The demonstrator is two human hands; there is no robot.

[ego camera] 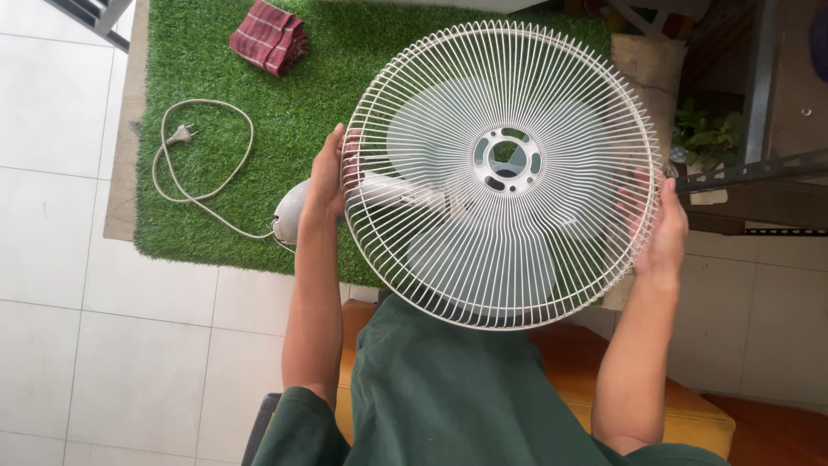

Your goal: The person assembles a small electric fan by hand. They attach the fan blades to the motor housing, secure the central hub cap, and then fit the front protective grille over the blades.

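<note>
I hold a round white wire fan grille (448, 259) in front of me with both hands. My left hand (326, 183) grips its left rim and my right hand (664, 229) grips its right rim. Through the wires I see pale fan blades (431, 129) and the motor housing. The fan's white body (289, 211) pokes out to the left of my left hand, over the green artificial grass mat (216, 198). Its white power cord (203, 155) lies looped on the mat with the plug loose.
A folded red checked cloth (269, 36) lies at the mat's far edge. I sit on an orange cushioned seat (690, 406). White floor tiles (78, 302) lie to the left. A dark metal frame (759, 173) and a small green plant (707, 138) stand at the right.
</note>
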